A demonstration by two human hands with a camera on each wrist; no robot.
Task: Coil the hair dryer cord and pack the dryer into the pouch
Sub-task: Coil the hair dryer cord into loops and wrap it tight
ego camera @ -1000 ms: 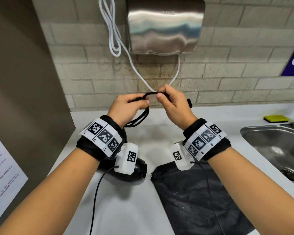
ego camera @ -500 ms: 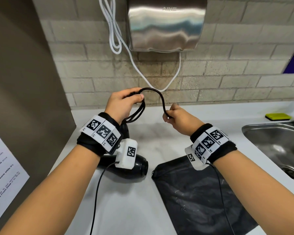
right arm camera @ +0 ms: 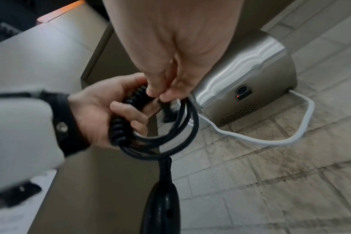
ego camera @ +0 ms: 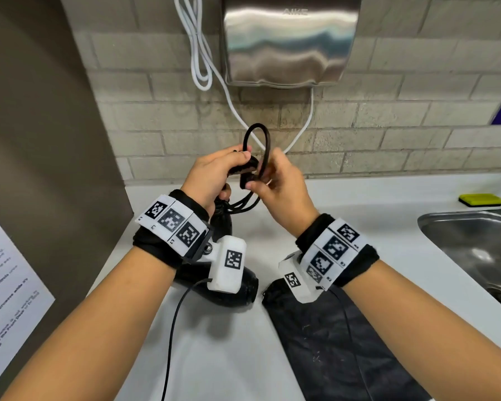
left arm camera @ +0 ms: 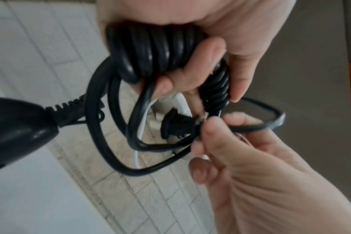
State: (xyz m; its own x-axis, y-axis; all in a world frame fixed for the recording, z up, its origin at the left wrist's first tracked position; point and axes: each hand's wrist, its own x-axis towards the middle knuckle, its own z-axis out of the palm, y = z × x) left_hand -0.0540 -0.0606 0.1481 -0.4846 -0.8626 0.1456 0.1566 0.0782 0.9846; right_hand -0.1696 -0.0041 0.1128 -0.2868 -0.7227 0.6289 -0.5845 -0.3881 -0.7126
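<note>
My left hand (ego camera: 220,172) grips a bundle of black cord coils (left arm camera: 150,52) above the counter. My right hand (ego camera: 275,180) pinches the cord just behind the black plug (left arm camera: 172,125), close beside the left hand. One loop of cord (ego camera: 256,140) stands up above both hands. The black hair dryer (ego camera: 237,287) lies on the white counter under my left wrist, its handle (right arm camera: 162,204) pointing up toward the coils. The black pouch (ego camera: 339,342) lies flat on the counter below my right wrist.
A steel hand dryer (ego camera: 289,41) hangs on the brick wall with white cables (ego camera: 200,53) looping beside it. A steel sink (ego camera: 480,250) sits at the right, a yellow sponge (ego camera: 480,199) behind it. A brown panel (ego camera: 41,140) stands at the left.
My right hand has come back up to the left hand, bringing the plug end in. The wide arch of cord between the hands has closed into a small upright loop.
</note>
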